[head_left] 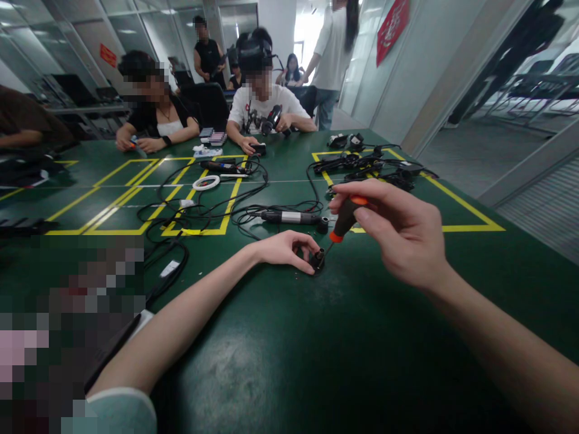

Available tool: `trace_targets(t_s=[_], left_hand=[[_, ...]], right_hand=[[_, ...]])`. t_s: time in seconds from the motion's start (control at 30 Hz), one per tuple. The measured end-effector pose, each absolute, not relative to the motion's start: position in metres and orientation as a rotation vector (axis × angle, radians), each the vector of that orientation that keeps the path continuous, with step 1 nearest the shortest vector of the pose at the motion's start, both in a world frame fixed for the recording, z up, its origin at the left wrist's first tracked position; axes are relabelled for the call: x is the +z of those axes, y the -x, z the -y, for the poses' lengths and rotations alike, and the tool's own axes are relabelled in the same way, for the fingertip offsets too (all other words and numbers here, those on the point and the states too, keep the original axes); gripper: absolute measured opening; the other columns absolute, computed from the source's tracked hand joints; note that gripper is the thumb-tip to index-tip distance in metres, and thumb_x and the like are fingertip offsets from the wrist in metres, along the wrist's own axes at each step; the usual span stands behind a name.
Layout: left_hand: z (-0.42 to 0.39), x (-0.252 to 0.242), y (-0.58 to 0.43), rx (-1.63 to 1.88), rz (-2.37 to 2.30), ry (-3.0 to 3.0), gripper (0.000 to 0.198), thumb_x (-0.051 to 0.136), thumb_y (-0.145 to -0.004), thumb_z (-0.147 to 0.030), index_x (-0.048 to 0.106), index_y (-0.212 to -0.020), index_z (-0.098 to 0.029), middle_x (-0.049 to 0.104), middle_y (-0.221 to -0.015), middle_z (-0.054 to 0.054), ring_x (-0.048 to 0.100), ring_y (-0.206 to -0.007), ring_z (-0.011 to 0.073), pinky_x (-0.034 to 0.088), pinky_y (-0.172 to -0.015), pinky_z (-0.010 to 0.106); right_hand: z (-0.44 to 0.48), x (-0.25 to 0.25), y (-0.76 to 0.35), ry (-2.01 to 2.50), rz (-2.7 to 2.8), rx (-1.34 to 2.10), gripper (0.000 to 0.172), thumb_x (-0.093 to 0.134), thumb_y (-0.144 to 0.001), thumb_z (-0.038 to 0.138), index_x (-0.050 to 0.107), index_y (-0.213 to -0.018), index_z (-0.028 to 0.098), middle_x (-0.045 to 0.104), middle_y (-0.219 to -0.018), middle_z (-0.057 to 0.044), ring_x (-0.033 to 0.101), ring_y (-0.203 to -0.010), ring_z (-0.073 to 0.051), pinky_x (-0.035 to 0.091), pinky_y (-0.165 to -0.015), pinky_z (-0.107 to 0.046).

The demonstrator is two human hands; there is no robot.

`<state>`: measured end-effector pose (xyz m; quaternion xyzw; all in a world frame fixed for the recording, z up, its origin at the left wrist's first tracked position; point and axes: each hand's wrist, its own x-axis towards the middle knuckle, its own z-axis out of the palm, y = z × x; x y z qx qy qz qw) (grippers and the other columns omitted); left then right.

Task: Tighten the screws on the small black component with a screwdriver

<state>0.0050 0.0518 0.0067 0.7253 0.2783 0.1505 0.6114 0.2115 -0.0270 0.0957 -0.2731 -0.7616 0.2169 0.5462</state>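
Right hand [407,238] has the orange-and-black screwdriver [345,219] gripped, tilted, tip down at the small black part [319,260]! Left hand [287,247] pinches that part on the green surface [357,337]; beyond the part, slightly left, lies a black-and-silver cylinder [289,217]; farther beyond, rightward, tangled black cables [346,163].

- Readable text: none in the frame.
- Red banner [391,31], upper right: white characters, set at a slant; too blurred to read.
- Red sign [108,55], upper left: pale marks; too small to read.
- White shirt [284,99] on a seated person, upper centre: dark print with red marks; wording cannot be made out.
- White tag [169,269] on a black cable [184,260], left of centre: any lettering is illegible.
- Black tool [290,217], centre: pale band around the body; any lettering is too small to tell.
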Motion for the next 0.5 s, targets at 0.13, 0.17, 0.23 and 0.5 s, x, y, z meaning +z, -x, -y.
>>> trace_targets(t_s=[0.13, 0.17, 0.23, 0.5], left_hand=[[-0.0517, 0.0067, -0.0059, 0.349, -0.624, -1.726, 0.041, 0.096, -0.062, -0.028, 0.074, -0.094, -0.016, 0.068, -0.081, -0.003, 0.061, -0.078, 0.0122, 0.047, -0.079, 0.027], [-0.0515, 0.0072, -0.0062, 0.345, -0.623, -1.740, 0.038, 0.095, -0.063, -0.027, 0.074, -0.093, -0.015, 0.068, -0.080, -0.003, 0.060, -0.077, 0.0120, 0.047, -0.079, 0.027], [-0.0507, 0.0085, -0.0064, 0.332, -0.631, -1.767, 0.036, 0.095, -0.064, -0.026, 0.074, -0.092, -0.015, 0.068, -0.080, -0.003, 0.060, -0.077, 0.0118, 0.047, -0.079, 0.026], [-0.0504, 0.0085, -0.0045, 0.292, -0.673, -1.849, 0.040, 0.072, -0.067, -0.002, 0.075, -0.105, -0.015, 0.066, -0.078, -0.006, 0.061, -0.077, 0.0118, 0.048, -0.082, 0.026]], right_hand=[[0.0260, 0.0963, -0.2117, 0.641, 1.841, 0.409, 0.023, 0.065, -0.099, 0.021, 0.080, -0.112, 0.031, 0.076, -0.103, -0.006, 0.072, -0.090, -0.023, 0.060, -0.078, -0.041], [0.0254, 0.0965, -0.2115, 0.640, 1.836, 0.360, 0.021, 0.069, -0.096, 0.021, 0.081, -0.110, 0.031, 0.075, -0.104, -0.006, 0.071, -0.095, -0.025, 0.060, -0.081, -0.043], [0.0244, 0.0969, -0.2109, 0.637, 1.831, 0.313, 0.020, 0.072, -0.094, 0.021, 0.081, -0.109, 0.031, 0.074, -0.105, -0.007, 0.070, -0.099, -0.026, 0.059, -0.083, -0.044], [0.0277, 0.0953, -0.2109, 0.616, 1.786, 0.507, 0.035, 0.053, -0.104, 0.017, 0.074, -0.128, 0.030, 0.077, -0.102, -0.005, 0.072, -0.089, -0.020, 0.063, -0.074, -0.035]])
